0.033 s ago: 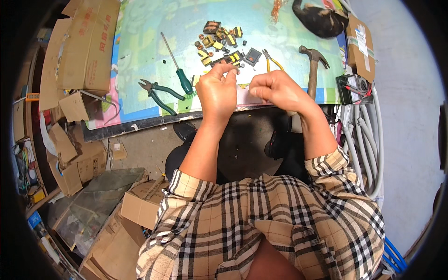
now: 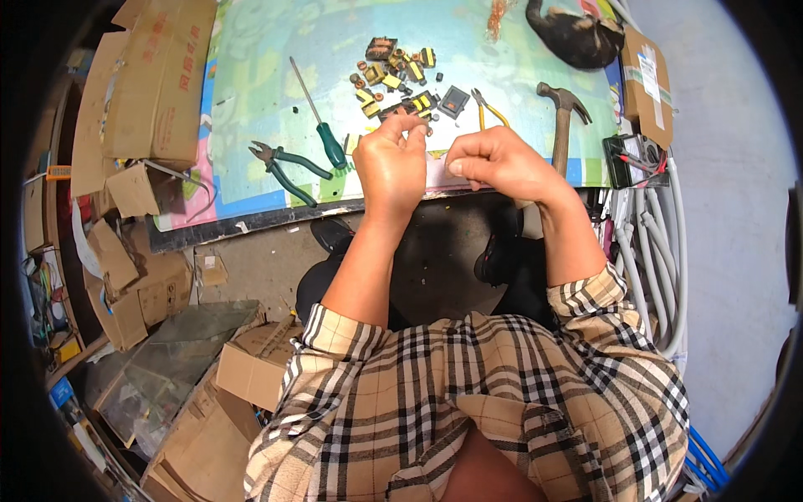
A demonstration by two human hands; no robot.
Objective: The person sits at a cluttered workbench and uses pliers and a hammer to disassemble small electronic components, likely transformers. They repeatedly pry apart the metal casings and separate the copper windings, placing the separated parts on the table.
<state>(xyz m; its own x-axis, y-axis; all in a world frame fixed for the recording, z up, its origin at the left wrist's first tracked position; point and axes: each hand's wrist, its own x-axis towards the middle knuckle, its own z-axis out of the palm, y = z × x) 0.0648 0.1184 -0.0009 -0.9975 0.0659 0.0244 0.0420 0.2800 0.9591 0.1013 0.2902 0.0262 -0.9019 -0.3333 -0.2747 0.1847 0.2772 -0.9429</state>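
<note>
My left hand (image 2: pixel 391 167) is raised over the near edge of the table, its fingers curled together in a pinch. A small brownish piece (image 2: pixel 429 130) shows by its fingertips; I cannot make out what it is. To the right, my right hand (image 2: pixel 502 166) is closed too, thumb against the bent fingers, and whatever it pinches is too small or hidden to name. A short gap separates the two hands. Just beyond them lies a pile of small yellow-and-black wound transformers (image 2: pixel 393 77), some with copper coils. A dark square part (image 2: pixel 452 101) rests beside the pile.
Green-handled pliers (image 2: pixel 288 171) and a green screwdriver (image 2: pixel 330 144) lie left; yellow-handled pliers (image 2: pixel 488 109) and a claw hammer (image 2: pixel 562 121) lie right. Copper wire (image 2: pixel 497 18) and a dark-furred cat (image 2: pixel 575 38) are at the back. Cardboard boxes (image 2: pixel 155 84) stand left, grey tubes (image 2: pixel 661 243) right.
Both hands have shifted very slightly, with my right thumb a little lower. The things on the table stay where they were.
</note>
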